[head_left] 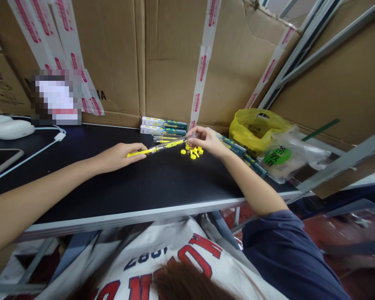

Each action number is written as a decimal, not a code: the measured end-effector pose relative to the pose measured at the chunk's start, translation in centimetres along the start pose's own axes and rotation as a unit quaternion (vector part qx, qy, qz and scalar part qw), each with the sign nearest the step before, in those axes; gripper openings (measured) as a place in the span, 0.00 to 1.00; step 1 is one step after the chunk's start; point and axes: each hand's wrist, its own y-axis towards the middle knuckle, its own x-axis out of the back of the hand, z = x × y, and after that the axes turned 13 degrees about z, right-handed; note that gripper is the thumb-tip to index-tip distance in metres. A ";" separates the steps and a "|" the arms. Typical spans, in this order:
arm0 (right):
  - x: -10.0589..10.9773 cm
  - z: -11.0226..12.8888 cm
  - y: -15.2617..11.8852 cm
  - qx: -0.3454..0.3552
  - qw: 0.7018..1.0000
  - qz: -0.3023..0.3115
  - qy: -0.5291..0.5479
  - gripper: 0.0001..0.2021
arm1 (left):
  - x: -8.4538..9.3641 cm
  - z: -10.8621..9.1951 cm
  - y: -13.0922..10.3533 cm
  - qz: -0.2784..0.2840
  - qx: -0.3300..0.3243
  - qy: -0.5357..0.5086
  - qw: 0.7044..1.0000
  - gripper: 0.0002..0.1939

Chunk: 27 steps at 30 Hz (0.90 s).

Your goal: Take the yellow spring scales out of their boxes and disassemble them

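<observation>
My left hand [125,157] is closed around the yellow end of a long, slim yellow-and-transparent stick [170,144]; its exact kind I cannot make out. The stick slants up to the right, a little above the black tabletop. At its far end, the fingers of my right hand [208,141] are pinched together, and they partly hide the tip. Just below the right hand lies a small pile of yellow plastic pieces [193,156], some of them round. Behind the stick, more slim transparent-and-yellow sticks [165,139] rest on the table.
Narrow printed boxes [162,126] lie at the back, with more boxes [233,146] right of my right hand. Beyond these sit a yellow plastic bag [253,131] and a transparent bag [279,160]. White cables [60,136] and a tablet-like device [4,162] are on the left. Cardboard [168,62] stands behind.
</observation>
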 end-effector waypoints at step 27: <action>2.8 0.8 0.9 0.072 0.982 -0.173 0.018 0.22 | -0.3 0.2 0.1 0.038 0.002 0.017 0.999 0.21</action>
